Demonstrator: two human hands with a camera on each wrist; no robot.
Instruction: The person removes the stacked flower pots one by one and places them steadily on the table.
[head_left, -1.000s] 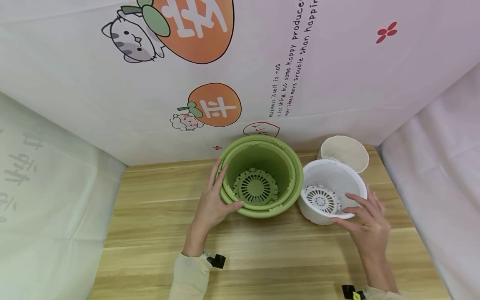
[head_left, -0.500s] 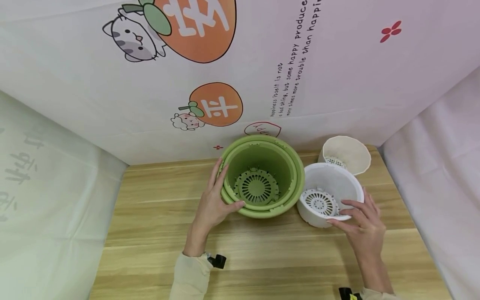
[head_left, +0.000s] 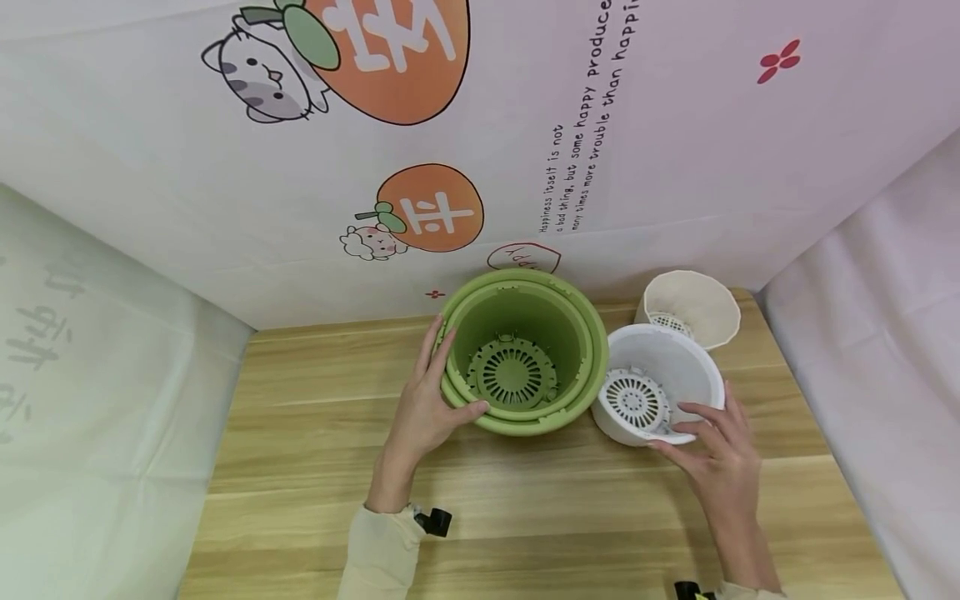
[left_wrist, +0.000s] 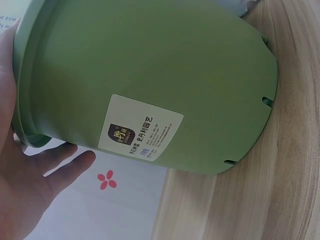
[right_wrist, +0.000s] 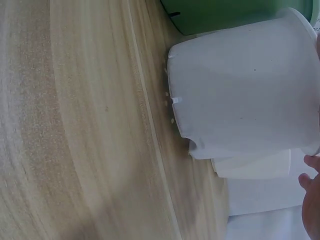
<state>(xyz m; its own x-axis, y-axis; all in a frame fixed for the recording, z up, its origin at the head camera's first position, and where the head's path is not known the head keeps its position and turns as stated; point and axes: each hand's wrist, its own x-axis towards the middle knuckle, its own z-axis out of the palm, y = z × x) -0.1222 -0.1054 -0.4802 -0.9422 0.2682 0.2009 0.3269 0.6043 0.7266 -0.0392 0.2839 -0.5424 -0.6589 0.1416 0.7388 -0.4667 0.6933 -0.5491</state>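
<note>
A large green flowerpot (head_left: 517, 421), with a slotted base inside and a second rim nested within its outer one, stands upright at the middle back of the table. My left hand (head_left: 423, 417) holds it at the left side of its rim, thumb over the front edge. A label (left_wrist: 141, 127) shows on its wall in the left wrist view. Close against its right side is a smaller white flowerpot (head_left: 626, 429), also slotted at the bottom, tilted in the right wrist view. My right hand (head_left: 720, 454) grips its front-right rim, with fingers inside and thumb outside.
Behind the white flowerpot, a cream pot (head_left: 697, 308) with a perforated base stands near the back right corner. The wood-grain table (head_left: 540, 517) ends at a printed white backdrop (head_left: 300, 183), and white cloth (head_left: 885, 333) hangs at the right side.
My right hand has moved the white flowerpot slightly left, closer to the green one. More of the cream pot's perforated base shows now. The left hand and green flowerpot stay put.
</note>
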